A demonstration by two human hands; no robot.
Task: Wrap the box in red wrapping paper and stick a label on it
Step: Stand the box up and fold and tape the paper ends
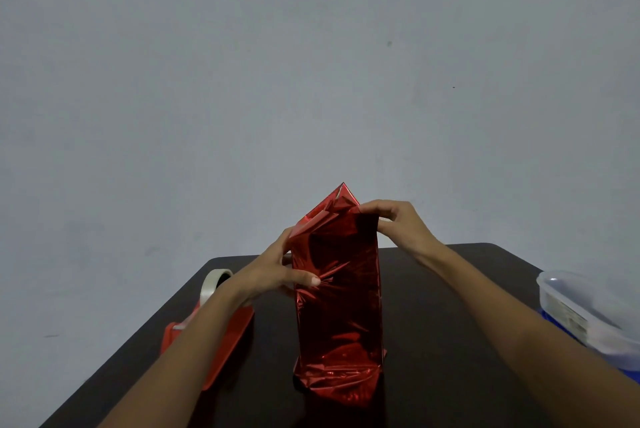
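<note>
A tall box wrapped in shiny red paper (341, 306) stands upright on the dark table (433, 341). Its upper end is a loose, pointed fold of paper. My left hand (277, 272) grips the box's left side, thumb pressed flat on the front face and fingers behind. My right hand (394, 223) pinches the paper's top right edge between thumb and fingers. The lower end of the paper is folded and crumpled against the table. The box itself is hidden under the paper.
A roll of clear tape (216, 277) on a red dispenser (221, 344) lies left of the box, partly under my left forearm. A clear plastic lidded container (588, 310) sits at the table's right edge. A plain grey wall stands behind.
</note>
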